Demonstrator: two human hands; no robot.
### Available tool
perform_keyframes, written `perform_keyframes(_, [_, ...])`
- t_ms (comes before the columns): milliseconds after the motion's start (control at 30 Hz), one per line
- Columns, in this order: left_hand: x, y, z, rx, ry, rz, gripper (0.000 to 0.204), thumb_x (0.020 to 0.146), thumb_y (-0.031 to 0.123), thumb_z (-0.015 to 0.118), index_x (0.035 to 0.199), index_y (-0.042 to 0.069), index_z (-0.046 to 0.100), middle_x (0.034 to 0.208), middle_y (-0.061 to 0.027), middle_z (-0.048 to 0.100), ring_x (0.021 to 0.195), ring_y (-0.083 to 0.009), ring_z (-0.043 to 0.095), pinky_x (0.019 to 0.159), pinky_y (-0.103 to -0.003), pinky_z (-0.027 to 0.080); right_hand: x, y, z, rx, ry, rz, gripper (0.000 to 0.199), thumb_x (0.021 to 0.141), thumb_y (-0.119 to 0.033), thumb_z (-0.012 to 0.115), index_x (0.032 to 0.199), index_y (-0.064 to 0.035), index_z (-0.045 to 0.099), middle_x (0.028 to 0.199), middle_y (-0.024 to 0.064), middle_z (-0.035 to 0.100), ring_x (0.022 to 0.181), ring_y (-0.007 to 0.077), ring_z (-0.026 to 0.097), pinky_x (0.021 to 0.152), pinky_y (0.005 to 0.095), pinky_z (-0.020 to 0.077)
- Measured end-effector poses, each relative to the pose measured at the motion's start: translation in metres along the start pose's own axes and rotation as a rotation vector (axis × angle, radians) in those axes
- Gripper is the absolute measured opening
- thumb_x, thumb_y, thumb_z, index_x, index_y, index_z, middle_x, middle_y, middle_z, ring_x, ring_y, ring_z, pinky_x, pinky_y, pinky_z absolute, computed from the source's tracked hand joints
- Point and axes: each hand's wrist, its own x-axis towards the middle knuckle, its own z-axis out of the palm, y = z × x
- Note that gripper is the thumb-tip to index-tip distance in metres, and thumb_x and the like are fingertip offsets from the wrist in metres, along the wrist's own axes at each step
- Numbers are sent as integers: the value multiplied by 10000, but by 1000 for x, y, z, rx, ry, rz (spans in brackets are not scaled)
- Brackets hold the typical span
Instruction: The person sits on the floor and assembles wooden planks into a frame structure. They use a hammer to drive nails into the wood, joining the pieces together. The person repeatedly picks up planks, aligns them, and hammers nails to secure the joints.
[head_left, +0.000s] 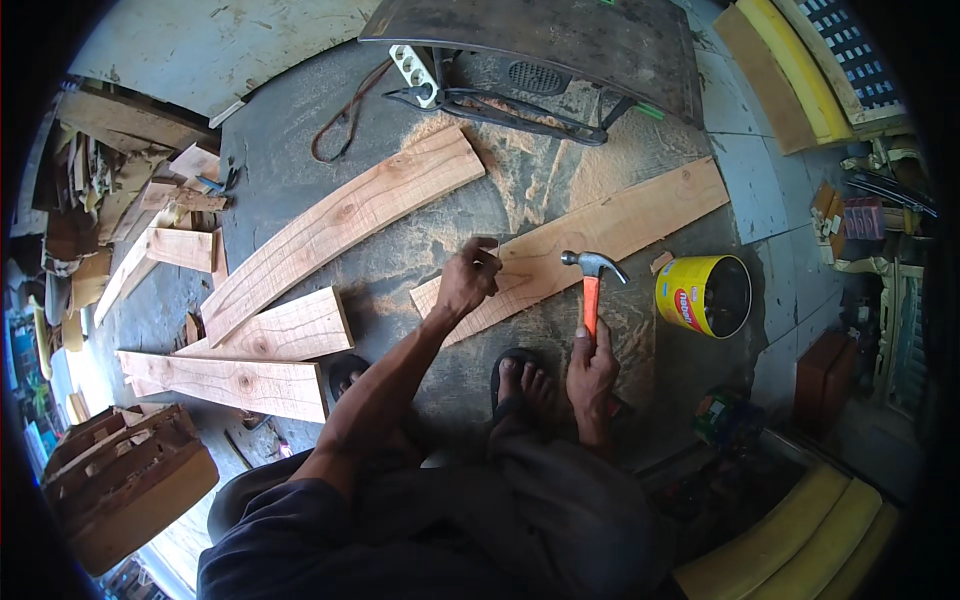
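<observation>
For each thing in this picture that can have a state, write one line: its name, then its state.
left hand: pinching a small nail-like piece upright on the plank
right hand: gripping the hammer handle
hammer: raised, head above the plank
plank: lying flat on the floor
yellow can: open, on its side

Dark, sawdust-strewn floor (300,140). Pale tiled floor (750,180) at right. Scrap wood pile (110,180) at left. Dark metal-looking table (560,40) at top, power strip (415,75) beneath. Yellow panels (800,60) upper right. Daylight, possibly from left.
</observation>
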Motion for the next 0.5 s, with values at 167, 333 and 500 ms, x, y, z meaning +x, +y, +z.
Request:
perform_keyframes(167, [3,-10,-83,-235,-66,-134,276,952,74,640,1216,-8,638,1035,-91,714,693,-133,681,664,-272,570,-5,20,25,81,-114,124,288,1035,-204,556,1260,-29,600,901,177,678,776,340,675,694,421,519])
perform_keyframes(333, [-25,-46,-97,-9,104,-24,268,936,165,718,1162,21,719,1063,-101,726,863,-174,695,802,-306,543,7,-3,42,470,-307,448,236,1048,-214,534,1195,-41,597,738,33,539,632,115,533,570,295,450])
perform_keyframes(500, [-38,-56,-65,11,331,-1,228,936,215,723,1079,47,779,1025,-80,747,933,-180,678,882,-325,514,15,-10,43,377,-357,337,224,1048,-220,538,1168,-38,591,710,19,519,626,105,512,566,294,437])
